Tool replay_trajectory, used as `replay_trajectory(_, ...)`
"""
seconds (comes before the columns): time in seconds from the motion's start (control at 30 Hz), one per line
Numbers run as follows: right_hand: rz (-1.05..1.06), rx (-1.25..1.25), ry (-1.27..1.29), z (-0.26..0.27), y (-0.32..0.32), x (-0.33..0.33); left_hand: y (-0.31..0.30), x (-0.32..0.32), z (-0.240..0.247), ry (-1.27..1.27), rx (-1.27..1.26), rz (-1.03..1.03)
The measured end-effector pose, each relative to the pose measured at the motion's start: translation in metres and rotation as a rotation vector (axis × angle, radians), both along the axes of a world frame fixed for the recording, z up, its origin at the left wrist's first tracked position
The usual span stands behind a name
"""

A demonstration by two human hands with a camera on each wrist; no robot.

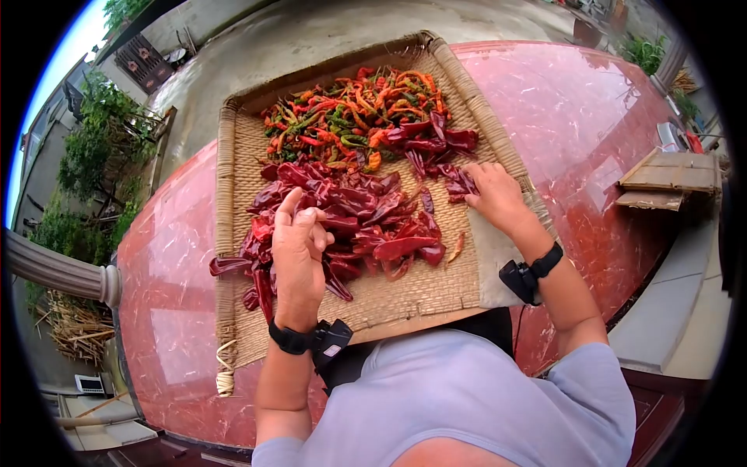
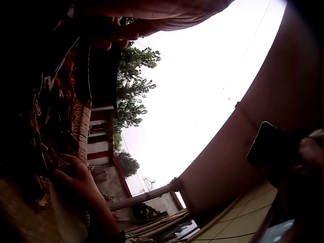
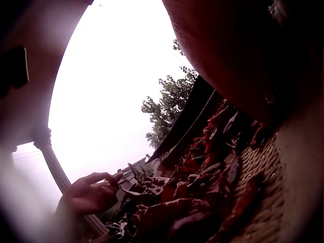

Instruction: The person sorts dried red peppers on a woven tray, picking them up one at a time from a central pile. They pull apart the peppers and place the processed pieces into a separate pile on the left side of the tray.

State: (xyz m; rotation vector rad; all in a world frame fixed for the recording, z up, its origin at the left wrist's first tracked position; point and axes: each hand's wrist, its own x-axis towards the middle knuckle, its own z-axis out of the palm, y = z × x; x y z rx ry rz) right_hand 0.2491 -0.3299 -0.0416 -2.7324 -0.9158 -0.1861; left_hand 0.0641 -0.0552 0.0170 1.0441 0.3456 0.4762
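Note:
Dark red dried chili peppers (image 1: 334, 206) lie heaped across the middle of a woven tray (image 1: 459, 268). Over the left part of that heap is my left hand (image 1: 299, 249), index finger extended and the other fingers loosely bent, with nothing seen in it. At the tray's right side my right hand (image 1: 498, 194) has its fingertips on a small cluster of dark red peppers (image 1: 457, 180). In the left wrist view, the right hand's (image 2: 78, 179) thumb and index finger stand apart at the peppers. Behind the heap lie thinner orange, red and green chilies (image 1: 350, 113).
A pale cloth-like patch (image 1: 498, 261) covers the tray's near right corner. One small orange chili (image 1: 456, 247) lies apart on the weave. The tray has a raised rim (image 1: 226, 179) and stands above glossy red stone flooring (image 1: 167, 311). Wooden boards (image 1: 671, 175) are at the right.

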Motion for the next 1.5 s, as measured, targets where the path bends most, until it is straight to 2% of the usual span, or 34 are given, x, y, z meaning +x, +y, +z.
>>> replay_trajectory(0.3, -0.028, 0.222, 0.219, 0.001, 0.002, -0.004, -0.026, 0.011, -0.002, 0.131, 0.152, -0.329)
replay_trajectory(0.4, 0.05, 0.185, 0.36, 0.007, 0.002, 0.004, -0.035, 0.018, 0.005, 0.247, 0.217, -0.412)
replay_trajectory(0.5, 0.076, 0.282, 0.389, 0.019, 0.009, -0.002, -0.041, 0.025, 0.0, 0.264, 0.235, -0.489)
replay_trajectory(0.6, 0.116, 0.413, 0.229, 0.021, 0.012, -0.011, -0.043, 0.034, 0.0, 0.206, 0.25, -0.508)
replay_trajectory(0.7, 0.122, 0.396, 0.342, 0.056, 0.024, -0.029, -0.043, 0.047, -0.002, 0.248, 0.265, -0.479)
replay_trajectory(0.77, 0.256, 0.525, 0.541, 0.063, 0.035, -0.041, -0.048, 0.056, -0.001, 0.303, 0.275, -0.461)
replay_trajectory(0.8, 0.323, 0.589, 0.638, 0.067, 0.037, -0.043, -0.047, 0.058, -0.007, 0.259, 0.22, -0.487)
replay_trajectory(0.83, 0.292, 0.567, 0.706, 0.073, 0.036, -0.042, -0.044, 0.062, -0.017, 0.213, 0.165, -0.51)
replay_trajectory(0.87, 0.248, 0.566, 0.621, 0.071, 0.036, -0.038, -0.042, 0.064, -0.023, 0.17, 0.112, -0.534)
replay_trajectory(0.93, 0.157, 0.562, 0.452, 0.058, 0.029, -0.027, -0.039, 0.065, -0.025, 0.158, 0.148, -0.407)
replay_trajectory(1.07, 0.014, 0.014, 0.272, 0.035, 0.021, -0.032, -0.031, 0.062, -0.019, 0.102, 0.157, -0.27)
replay_trajectory(1.1, 0.061, 0.074, 0.229, 0.022, 0.021, -0.035, -0.03, 0.062, -0.02, 0.098, 0.146, -0.261)
replay_trajectory(1.2, 0.062, 0.073, 0.315, 0.009, 0.024, -0.037, -0.029, 0.059, -0.026, 0.104, 0.185, -0.303)
replay_trajectory(1.33, 0.009, 0.091, 0.429, 0.027, 0.026, -0.031, -0.029, 0.058, -0.042, 0.124, 0.228, -0.303)
replay_trajectory(1.43, 0.076, 0.301, 0.589, 0.048, 0.038, -0.035, -0.03, 0.058, -0.052, 0.162, 0.213, -0.307)
replay_trajectory(1.5, 0.077, 0.289, 0.353, 0.053, 0.043, -0.032, -0.033, 0.06, -0.055, 0.167, 0.223, -0.273)
